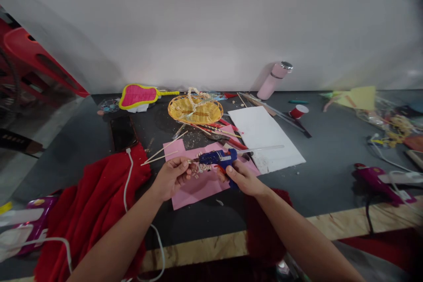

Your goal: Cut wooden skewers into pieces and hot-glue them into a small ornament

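My right hand (243, 177) is wrapped round the handle of a blue glue gun (213, 157) with an orange trigger. A clear glue stick (264, 147) sticks out of its back end, and its nozzle points left. At that nozzle, the thumb and fingers of my left hand (173, 174) are pinched together on a small pale piece, too small to make out clearly. Below the gun, several small pale pieces (205, 167) lie on a pink paper sheet (191, 194). Two thin wooden sticks (161, 157) rest by my left hand.
Behind my hands stands a yellow wicker basket (180, 112). A white board (264, 128), pliers (216, 137) and a pink bottle (275, 80) are to its right. A phone (123, 133) with a white cable and a red cloth (99, 189) lie at left.
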The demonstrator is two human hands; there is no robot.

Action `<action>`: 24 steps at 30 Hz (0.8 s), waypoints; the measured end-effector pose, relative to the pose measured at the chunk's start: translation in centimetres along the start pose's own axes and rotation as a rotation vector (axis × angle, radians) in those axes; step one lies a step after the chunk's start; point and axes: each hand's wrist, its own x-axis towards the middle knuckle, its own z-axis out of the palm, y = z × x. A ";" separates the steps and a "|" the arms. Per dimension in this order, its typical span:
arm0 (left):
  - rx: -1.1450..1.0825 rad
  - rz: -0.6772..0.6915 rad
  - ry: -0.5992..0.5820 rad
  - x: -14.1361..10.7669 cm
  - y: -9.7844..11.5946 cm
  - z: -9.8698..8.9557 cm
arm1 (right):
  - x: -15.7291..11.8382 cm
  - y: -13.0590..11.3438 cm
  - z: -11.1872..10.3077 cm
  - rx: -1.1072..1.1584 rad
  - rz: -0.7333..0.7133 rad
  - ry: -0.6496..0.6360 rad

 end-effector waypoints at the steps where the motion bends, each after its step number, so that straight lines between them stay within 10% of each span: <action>1: 0.003 0.000 -0.002 0.0 0.0 0.0 | 0.0 0.0 0.0 0.010 0.002 0.003; 24: 0.008 0.022 0.022 0.0 0.0 0.1 | -0.1 0.1 -0.1 0.142 0.054 0.003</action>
